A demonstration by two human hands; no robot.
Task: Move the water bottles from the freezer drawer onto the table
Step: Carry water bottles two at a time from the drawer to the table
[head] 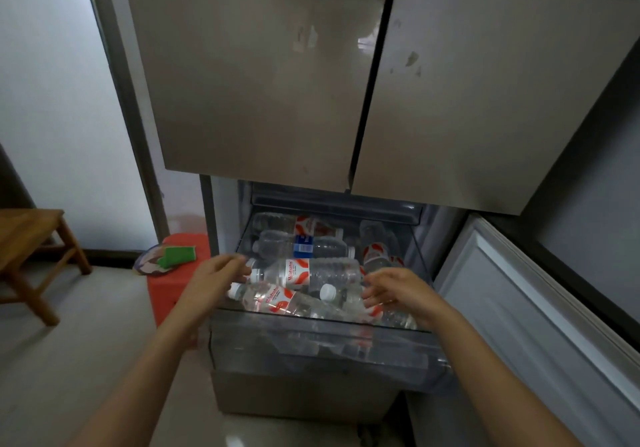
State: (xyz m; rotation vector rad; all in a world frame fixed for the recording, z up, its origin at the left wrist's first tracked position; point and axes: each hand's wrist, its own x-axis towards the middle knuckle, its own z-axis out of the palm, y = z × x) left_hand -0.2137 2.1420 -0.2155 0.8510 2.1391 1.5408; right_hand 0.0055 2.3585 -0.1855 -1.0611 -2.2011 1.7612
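**Several water bottles (332, 272) lie in the open freezer drawer (311, 348)**

Head view: the clear drawer is pulled out in the lower middle of the frame, below the two closed fridge doors (263, 82) that fill the upper half. All the bottles in sight are inside it, most of them on their sides and piled against one another. A blue-label bottle (304, 246) lies across the back part, with another red-labelled one behind it. In front of it a red-label bottle (294, 273) lies crosswise, its white cap pointing left. Nearer the drawer's front wall, a front bottle (273, 301) lies tilted, with its cap at the left edge of the drawer. A white-capped bottle (328, 291) shows its cap between these two.

The left hand (214, 278) comes in from the lower left. Its fingers are loosely spread and a little bent, and they hold nothing. The fingertips are just beside the cap of the red-label bottle; whether they touch it I cannot tell. The right hand (398, 290) comes in from the lower right. Its fingers are stretched toward the left over the bottles at the drawer's right side, and it grips nothing.

At the right of the frame the freezer door (526, 315) stands swung open. Left of the drawer a red stool (173, 289) stands on the floor (86, 342) with a green item (178, 256) on top. A wooden stool (24, 235) stands at the left edge.
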